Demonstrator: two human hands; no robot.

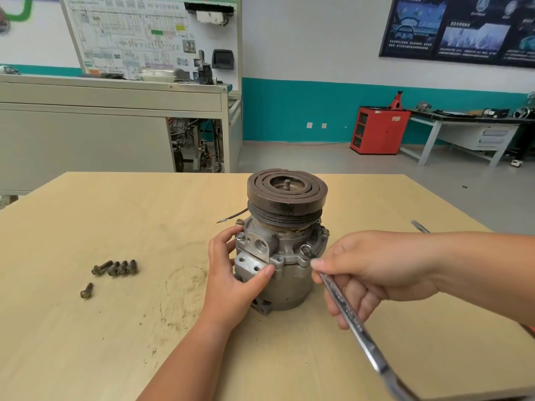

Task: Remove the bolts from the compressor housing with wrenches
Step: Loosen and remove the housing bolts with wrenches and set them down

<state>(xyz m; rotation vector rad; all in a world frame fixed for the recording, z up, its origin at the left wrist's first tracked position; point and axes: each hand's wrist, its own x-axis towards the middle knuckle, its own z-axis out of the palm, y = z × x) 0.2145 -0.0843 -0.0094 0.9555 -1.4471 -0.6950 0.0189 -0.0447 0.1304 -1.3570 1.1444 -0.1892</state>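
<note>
The grey compressor housing (285,280) stands upright on the wooden table (115,328), its dark pulley (287,189) on top. My left hand (231,273) grips the housing's left side, thumb on the front block. My right hand (367,273) holds a silver wrench (351,316) whose far end sits at a bolt (305,250) on the flange's front right. The wrench handle runs down toward the lower right. More bolts stay in the flange, such as one at the left (240,235). Several removed bolts (115,267) lie in a row at the left, with one more (86,290) below them.
A thin black cable (231,217) sticks out left behind the housing. Another metal tool (419,226) lies at the table's right edge. Beyond the table stand a grey training bench (110,123), a red cabinet (379,130) and a workbench (469,131).
</note>
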